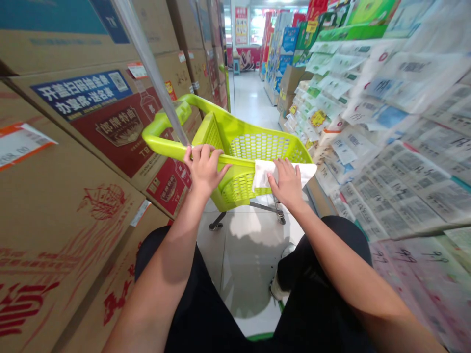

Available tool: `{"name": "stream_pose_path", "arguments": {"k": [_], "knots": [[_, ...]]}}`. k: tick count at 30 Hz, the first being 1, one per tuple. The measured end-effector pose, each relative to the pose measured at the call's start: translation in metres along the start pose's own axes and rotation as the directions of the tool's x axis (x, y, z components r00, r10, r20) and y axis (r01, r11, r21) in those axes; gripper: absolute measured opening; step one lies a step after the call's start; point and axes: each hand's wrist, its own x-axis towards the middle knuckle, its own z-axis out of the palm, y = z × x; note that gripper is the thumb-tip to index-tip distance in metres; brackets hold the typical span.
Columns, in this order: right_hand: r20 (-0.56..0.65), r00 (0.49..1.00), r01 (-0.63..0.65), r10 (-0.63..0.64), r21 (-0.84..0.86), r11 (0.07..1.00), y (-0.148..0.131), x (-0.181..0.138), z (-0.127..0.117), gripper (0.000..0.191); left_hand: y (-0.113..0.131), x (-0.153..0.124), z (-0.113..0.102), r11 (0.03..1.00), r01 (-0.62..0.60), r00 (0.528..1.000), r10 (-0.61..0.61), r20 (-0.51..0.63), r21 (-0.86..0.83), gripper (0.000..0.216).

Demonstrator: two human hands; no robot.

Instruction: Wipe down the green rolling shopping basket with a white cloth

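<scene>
A lime-green plastic shopping cart (pixel 257 139) stands sideways in front of me, with its handle toward the left. My left hand (pixel 205 167) has its fingers hooked over the cart's near rim, thumb out to the side. Along the same rim, farther right, a white cloth (pixel 307 172) hangs over the edge. My right hand (pixel 287 182) grips the cloth against the rim, fingers on top and thumb toward me. A metal pole (pixel 152 68) slants down from the top; its lower end meets the rim beside my left fingers.
Stacked cardboard cartons (pixel 91 196) line the left side close to the cart. Packs of paper tissue (pixel 390 147) are piled along the right. A tiled aisle (pixel 250 93) runs ahead between shelves, with a blue stool (pixel 236 65) far back. My knees flank the cart's near side.
</scene>
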Motion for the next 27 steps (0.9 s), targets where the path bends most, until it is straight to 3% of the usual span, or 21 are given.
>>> {"name": "stream_pose_path", "arguments": {"k": [3,9,12,16,22,27], "knots": [[-0.038,0.999,-0.034,0.036,0.06,0.998,-0.013,0.002,0.003,0.055,0.01,-0.003,0.002,1.0,0.0,1.0,0.0,0.001,-0.008,0.043],[0.016,0.987,0.152,-0.159,0.214,0.965,-0.079,0.011,0.006,0.065,0.034,-0.008,0.004,0.996,0.024,1.0,-0.023,0.012,-0.089,0.03],[0.037,0.978,0.191,-0.203,0.205,0.96,-0.09,0.014,0.002,0.065,0.036,-0.008,0.004,0.995,0.021,1.0,-0.022,-0.002,-0.101,0.029],[-0.003,0.983,0.18,-0.182,0.17,0.969,-0.058,0.015,-0.002,0.056,0.029,-0.005,0.001,0.996,0.011,1.0,-0.012,-0.004,-0.086,0.028],[-0.064,0.998,0.003,-0.001,0.027,1.0,0.01,0.012,-0.005,0.045,0.018,0.0,-0.002,0.996,0.021,1.0,-0.02,0.014,-0.081,0.039],[-0.074,0.997,0.031,-0.034,-0.041,0.999,0.0,0.011,-0.002,0.054,0.023,-0.005,0.002,0.996,0.026,1.0,-0.025,0.005,-0.09,0.045]]}}
